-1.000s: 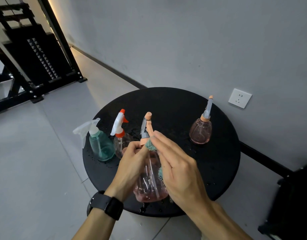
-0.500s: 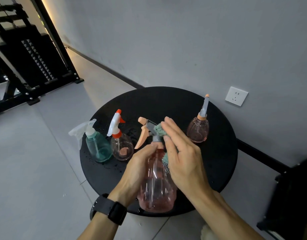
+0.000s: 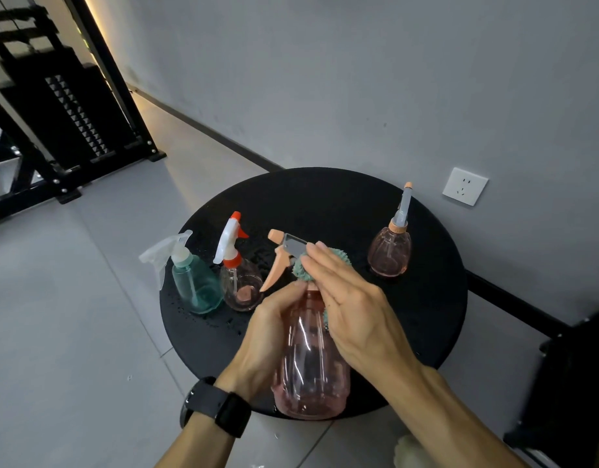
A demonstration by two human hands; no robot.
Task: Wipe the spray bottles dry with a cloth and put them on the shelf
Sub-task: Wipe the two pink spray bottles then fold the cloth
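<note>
The left hand [image 3: 267, 336], with a black watch [image 3: 217, 405] on its wrist, is wrapped around the neck and shoulder of a tall translucent pink plastic spray bottle [image 3: 309, 363], holding it tilted above the near edge of the round black tabletop [image 3: 426, 298]. The right hand [image 3: 355, 305] presses a fuzzy teal cloth [image 3: 301, 270] against the bottle's neck, just below its grey-and-peach trigger head [image 3: 284, 251], with fingers extended flat over the cloth (part of which peeks out beside the palm). Three more bottles stand upright on the tabletop, which is dotted with water drops: a teal bottle with a clear trigger [image 3: 193, 282] at the left, a small round clear bottle with a white-and-red trigger [image 3: 239, 275] just beside it, and a squat pink bottle with a grey nozzle [image 3: 391, 251] well apart at the right, near a white wall socket [image 3: 464, 186].
</note>
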